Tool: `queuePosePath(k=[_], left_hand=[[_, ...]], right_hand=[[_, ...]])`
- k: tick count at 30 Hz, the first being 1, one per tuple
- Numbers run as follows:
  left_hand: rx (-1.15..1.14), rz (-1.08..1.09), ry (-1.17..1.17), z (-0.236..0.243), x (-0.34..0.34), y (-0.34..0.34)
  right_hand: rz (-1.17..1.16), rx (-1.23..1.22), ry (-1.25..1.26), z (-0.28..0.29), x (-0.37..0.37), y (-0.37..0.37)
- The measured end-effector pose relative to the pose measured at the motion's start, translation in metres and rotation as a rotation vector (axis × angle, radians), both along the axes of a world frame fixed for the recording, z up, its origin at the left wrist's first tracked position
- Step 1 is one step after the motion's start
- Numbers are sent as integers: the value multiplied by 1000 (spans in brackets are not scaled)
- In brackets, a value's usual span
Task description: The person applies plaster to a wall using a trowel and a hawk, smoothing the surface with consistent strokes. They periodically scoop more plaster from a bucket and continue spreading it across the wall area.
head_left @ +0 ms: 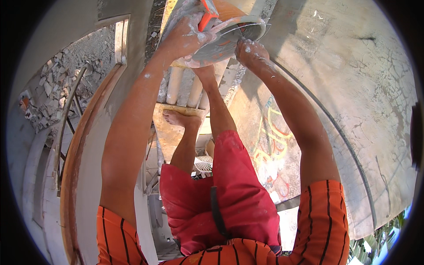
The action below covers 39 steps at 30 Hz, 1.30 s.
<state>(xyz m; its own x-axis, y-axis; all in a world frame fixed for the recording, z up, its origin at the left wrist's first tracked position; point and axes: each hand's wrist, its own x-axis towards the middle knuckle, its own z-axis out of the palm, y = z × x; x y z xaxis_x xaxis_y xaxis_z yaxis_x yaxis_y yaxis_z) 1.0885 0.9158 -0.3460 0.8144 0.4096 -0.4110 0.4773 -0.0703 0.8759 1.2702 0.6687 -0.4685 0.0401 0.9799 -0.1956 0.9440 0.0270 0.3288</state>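
A plaster-smeared bucket (216, 49) is tipped toward me at the top of the view, its round mouth facing right and a thin wire handle across it. My left hand (187, 39), spotted with white paste, grips an orange-handled tool (207, 18) against the bucket's near-left side; the tool's far end runs out of view. My right hand (252, 53) is a closed fist at the bucket's right rim. Something dark and thin shows just above that fist, inside the mouth, but I cannot make out what it holds.
Below the bucket, my bare feet stand on wooden boards (170, 132) high above the floor. A stained concrete wall (335, 84) with painted scrawls rises at right. On the left, a wooden-framed opening (84, 119) looks onto rubble (51, 84). A white mesh basket (203, 164) lies below.
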Motion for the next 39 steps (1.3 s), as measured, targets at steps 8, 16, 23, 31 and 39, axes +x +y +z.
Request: queuePosePath(k=[8,16,23,31,39], left_hand=[[-525,170,-280,-12,-14,3],[-495,250,-48,-36,-26,3],[-811,622,-9,-24,-38,-3],[-1025,980,-40,-66,-93,4],[-566,986,436,-86,-139,7]], right_hand=[[-14,-50,117,12,-41,2],[-775,-236,1086,35,-86,39],[-1047,-141,1484,60,-84,36],[-1055,-148,1438,107,-74,51],[-1015,-157,1409,119,-91,58]])
